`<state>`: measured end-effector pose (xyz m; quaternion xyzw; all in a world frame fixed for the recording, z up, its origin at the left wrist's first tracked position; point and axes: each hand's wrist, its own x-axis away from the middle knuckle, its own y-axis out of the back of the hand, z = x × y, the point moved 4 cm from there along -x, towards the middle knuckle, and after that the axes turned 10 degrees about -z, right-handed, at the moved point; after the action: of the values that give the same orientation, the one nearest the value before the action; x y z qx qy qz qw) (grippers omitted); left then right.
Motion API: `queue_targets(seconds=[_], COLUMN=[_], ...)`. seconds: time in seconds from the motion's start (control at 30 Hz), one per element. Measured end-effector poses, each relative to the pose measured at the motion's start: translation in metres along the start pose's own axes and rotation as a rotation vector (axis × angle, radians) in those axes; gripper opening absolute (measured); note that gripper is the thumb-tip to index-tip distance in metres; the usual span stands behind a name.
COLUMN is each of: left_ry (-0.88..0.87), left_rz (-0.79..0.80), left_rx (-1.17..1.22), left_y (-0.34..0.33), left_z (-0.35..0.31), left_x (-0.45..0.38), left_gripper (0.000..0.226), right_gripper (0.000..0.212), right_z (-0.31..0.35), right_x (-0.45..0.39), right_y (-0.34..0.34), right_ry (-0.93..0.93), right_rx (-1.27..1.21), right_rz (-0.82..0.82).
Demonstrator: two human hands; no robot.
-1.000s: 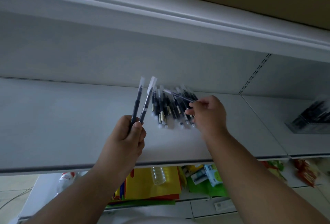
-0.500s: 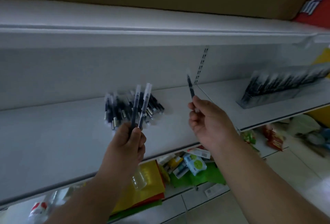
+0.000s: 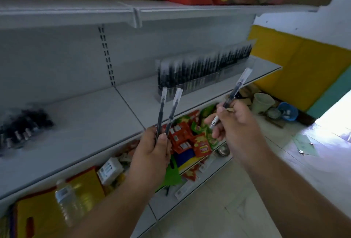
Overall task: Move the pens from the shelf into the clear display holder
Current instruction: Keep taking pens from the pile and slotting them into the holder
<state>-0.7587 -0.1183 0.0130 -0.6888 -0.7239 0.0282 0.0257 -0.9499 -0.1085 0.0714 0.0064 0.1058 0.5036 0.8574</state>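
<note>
Inspector: At the white shelf, head view, the left hand grips two pens, fingers and thumb curled round their lower ends, clear caps pointing up.

Clerk: And the other hand?

Inspector: The right hand pinches one pen near its lower half; the pen is tilted, its cap up and to the right. Both hands are held in front of the shelf edge, apart from each other.

Clerk: Where is the stock?

Inspector: A blurred heap of pens lies on the shelf at far left. The clear holder stands on the next shelf section to the right, against the back, with a row of dark pens upright in it. Coloured packets sit on the lower shelf beneath the hands.
</note>
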Motion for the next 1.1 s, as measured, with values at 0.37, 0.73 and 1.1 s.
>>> queue_targets(seconds=[0.37,0.73,1.1], left_ry=[0.006,-0.020,-0.126], left_rz=[0.143,0.228,-0.061], left_rx=[-0.093,-0.048,-0.121], left_y=[-0.157,-0.274,-0.363], left_z=[0.032,0.024,0.042], left_x=[-0.034,-0.141,-0.217], left_gripper=[0.018,0.018,0.018], right_gripper=[0.007,0.010,0.009], right_z=[-0.051,-0.062,-0.099], right_x=[-0.087,-0.223,-0.389], right_y=[0.115,0.176,0.202], right_ry=[0.035,0.143,0.271], right_rx=[0.179,0.344,0.308], right_rz=[-0.057,-0.232,-0.056])
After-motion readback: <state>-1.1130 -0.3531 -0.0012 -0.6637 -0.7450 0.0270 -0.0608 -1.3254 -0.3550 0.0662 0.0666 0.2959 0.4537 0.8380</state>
